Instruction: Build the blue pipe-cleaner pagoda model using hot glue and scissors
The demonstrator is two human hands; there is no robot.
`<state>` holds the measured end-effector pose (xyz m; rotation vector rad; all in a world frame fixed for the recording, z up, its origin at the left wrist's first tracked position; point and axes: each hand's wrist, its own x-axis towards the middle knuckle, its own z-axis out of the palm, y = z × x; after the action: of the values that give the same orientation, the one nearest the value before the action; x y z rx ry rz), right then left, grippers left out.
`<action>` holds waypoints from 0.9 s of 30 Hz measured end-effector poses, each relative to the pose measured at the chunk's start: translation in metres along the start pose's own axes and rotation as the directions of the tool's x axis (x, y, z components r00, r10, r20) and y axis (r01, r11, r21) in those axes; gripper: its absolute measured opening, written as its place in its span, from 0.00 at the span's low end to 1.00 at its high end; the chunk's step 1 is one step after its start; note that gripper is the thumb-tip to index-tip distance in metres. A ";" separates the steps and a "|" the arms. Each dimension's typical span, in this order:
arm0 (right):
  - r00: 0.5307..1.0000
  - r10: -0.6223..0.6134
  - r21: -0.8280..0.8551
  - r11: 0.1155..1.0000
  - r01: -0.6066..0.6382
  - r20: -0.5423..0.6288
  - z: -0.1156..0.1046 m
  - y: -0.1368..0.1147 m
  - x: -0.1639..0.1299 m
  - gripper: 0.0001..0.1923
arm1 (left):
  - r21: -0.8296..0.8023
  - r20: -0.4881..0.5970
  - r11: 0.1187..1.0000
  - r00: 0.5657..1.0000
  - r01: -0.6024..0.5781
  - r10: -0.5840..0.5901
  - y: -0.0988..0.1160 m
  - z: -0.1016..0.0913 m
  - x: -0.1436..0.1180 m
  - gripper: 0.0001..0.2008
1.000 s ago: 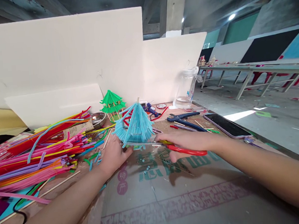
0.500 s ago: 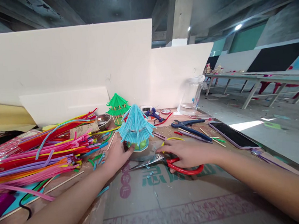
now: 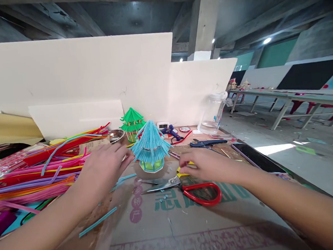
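A small pavilion model (image 3: 151,146) has a pointed roof of light-blue pipe cleaners over a green base. My left hand (image 3: 107,167) is raised just left of its roof, thumb and fingers a little apart with nothing visible between them. Flat on the plastic-covered board lie scissors (image 3: 171,183) with a red handle loop and a yellow one, blades pointing left. Above the yellow loop hovers my right hand (image 3: 206,164), its fingers loosely bent and apart, holding nothing that I can see. Small blue clippings (image 3: 163,198) are scattered below the blades.
Bundles of coloured pipe cleaners (image 3: 47,166) fill the left side. Behind stand a green pavilion model (image 3: 132,122), a metal bowl (image 3: 116,135), a glue gun (image 3: 171,132) and a clear jug (image 3: 213,113). Blue-handled cutters (image 3: 207,142) and a phone (image 3: 257,158) lie right.
My left hand has let go of the pavilion's base and lifted up and left. My right hand has released the red scissors handle and risen slightly. The scissors stay on the board.
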<state>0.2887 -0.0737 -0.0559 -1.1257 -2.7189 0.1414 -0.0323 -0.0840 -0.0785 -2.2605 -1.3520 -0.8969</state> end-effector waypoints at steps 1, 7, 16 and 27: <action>0.999 0.027 -0.003 1.000 -0.027 -0.038 -0.002 -0.001 0.007 0.15 | 0.094 0.034 0.991 0.995 -0.094 0.091 0.006 -0.003 0.009 0.11; 0.934 0.101 0.136 0.989 -0.057 -0.343 -0.010 0.012 0.052 0.11 | 0.270 0.051 0.927 0.965 -0.262 0.258 0.021 0.011 0.038 0.11; 0.938 0.115 0.461 0.886 0.052 -0.327 0.009 0.029 0.098 0.14 | 0.198 -0.003 0.907 0.925 -0.372 0.380 0.003 0.004 0.032 0.11; 0.887 0.259 0.399 0.912 -0.095 -0.381 0.002 0.004 0.078 0.12 | 0.153 0.070 0.987 0.996 0.044 -0.056 -0.013 -0.010 0.063 0.19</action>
<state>0.2369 -0.0159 -0.0469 -1.1334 -2.0867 0.3721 -0.0259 -0.0426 -0.0292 -2.1721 -1.4629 -0.7072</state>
